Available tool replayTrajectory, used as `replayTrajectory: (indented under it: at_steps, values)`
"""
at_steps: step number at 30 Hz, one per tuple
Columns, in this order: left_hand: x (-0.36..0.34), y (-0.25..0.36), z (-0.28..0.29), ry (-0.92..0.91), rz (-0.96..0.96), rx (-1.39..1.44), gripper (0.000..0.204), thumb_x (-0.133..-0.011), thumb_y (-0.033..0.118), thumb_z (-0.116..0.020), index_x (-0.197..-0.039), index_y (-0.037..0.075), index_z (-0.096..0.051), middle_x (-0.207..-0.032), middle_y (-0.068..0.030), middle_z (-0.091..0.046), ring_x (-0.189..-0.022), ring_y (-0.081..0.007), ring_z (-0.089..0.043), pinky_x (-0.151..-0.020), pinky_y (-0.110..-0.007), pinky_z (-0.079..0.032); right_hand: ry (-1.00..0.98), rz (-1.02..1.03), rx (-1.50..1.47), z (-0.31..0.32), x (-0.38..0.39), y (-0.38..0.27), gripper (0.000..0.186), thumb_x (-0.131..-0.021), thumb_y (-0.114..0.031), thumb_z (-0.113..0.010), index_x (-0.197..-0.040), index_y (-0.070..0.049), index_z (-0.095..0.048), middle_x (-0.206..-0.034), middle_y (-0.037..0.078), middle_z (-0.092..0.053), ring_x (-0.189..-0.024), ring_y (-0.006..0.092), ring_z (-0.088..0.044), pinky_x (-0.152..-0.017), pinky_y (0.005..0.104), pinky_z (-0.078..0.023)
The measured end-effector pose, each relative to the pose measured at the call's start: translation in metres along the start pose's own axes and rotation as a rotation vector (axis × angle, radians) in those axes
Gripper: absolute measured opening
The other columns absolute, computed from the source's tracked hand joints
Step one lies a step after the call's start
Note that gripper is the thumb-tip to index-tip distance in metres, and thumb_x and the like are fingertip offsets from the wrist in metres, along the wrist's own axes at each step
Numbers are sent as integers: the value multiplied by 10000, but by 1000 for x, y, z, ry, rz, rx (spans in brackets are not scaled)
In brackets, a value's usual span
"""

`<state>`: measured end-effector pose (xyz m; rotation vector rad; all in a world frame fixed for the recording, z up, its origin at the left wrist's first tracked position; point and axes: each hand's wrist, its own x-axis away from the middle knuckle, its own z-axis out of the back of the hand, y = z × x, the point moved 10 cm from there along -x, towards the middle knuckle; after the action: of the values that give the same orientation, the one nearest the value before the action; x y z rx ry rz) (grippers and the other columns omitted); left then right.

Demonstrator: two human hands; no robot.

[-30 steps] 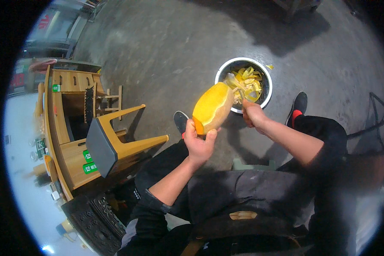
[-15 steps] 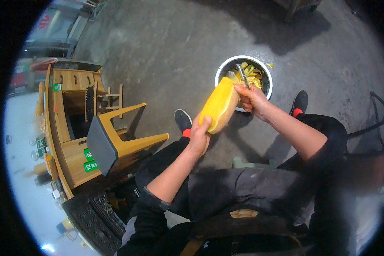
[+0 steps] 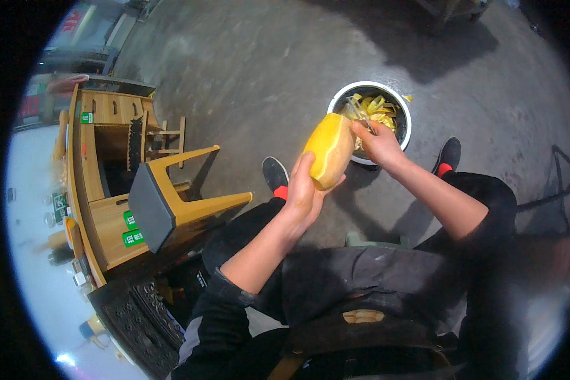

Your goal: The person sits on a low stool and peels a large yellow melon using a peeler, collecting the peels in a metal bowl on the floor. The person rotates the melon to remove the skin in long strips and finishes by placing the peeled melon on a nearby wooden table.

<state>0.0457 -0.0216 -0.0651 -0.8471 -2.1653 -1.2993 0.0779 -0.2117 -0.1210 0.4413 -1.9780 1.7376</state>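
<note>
My left hand (image 3: 305,197) grips the lower end of a partly peeled squash (image 3: 327,144), held tilted over my lap side of a bucket. Bright yellow flesh faces up on its left side, while tan skin remains along its right. In my right hand (image 3: 382,147) is a metal peeler (image 3: 368,124), near the squash's upper right end; its blade is partly hidden, and I cannot tell whether it touches. Beneath and beyond, the white-rimmed bucket (image 3: 407,126) holds yellow peel strips (image 3: 380,107).
A stray peel scrap (image 3: 408,98) lies at the bucket's far right edge. My shoes (image 3: 275,173) flank the bucket on the grey floor (image 3: 247,82). Left are a tipped yellow-legged stool (image 3: 161,196), a wooden cabinet (image 3: 113,234) and a dark carved box (image 3: 142,326).
The squash has turned in my left hand, bringing more tan skin into sight. My left fingers have shifted around it. The right hand with the peeler has moved slightly right.
</note>
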Motion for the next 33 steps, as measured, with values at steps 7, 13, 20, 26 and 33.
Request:
replayTrajectory:
  at_steps: [7,13,20,26,33]
  values:
    - [-2,-9,-3,-29,92,-10,514,-1117,356,-459,-1548,82,-406,-1539,-160,-525,-1379,-333,-578,-1085,-593,-535,-81,-114,4,-3,3,12,308,-988,-426,-747,-1074,-136,-687,-623,-50,-491,-472,90,-408,-445,288,-284]
    - [4,-6,-7,-43,75,-48,482,-1092,225,-546,-1529,63,-422,-1507,-169,-540,-1366,-336,-586,-1080,-575,-555,-154,-211,-182,-9,4,31,339,-982,-458,-752,-898,-180,-578,-582,-61,-418,-451,96,-341,-435,302,-234]
    - [4,8,-13,-58,-95,-209,479,-1048,120,-592,-1489,41,-421,-1467,-169,-535,-1337,-344,-602,-1063,-570,-578,-100,-242,-188,-4,3,39,355,-990,-469,-734,-903,-178,-550,-580,-58,-414,-453,99,-341,-441,295,-239]
    - [-2,2,-5,62,-67,-162,475,-1016,103,-539,-1474,49,-427,-1430,-159,-541,-1303,-310,-608,-1019,-528,-601,-9,-186,-84,4,4,28,376,-1080,-473,-569,-988,-111,-615,-642,25,-548,-520,177,-509,-487,352,-384]
    - [-9,-14,4,121,45,-171,478,-1018,200,-498,-1475,78,-436,-1424,-149,-549,-1285,-290,-608,-1035,-534,-577,10,344,556,-29,64,-17,345,-1116,-323,-488,-1162,-4,-613,-966,299,-709,-956,505,-687,-802,562,-529]
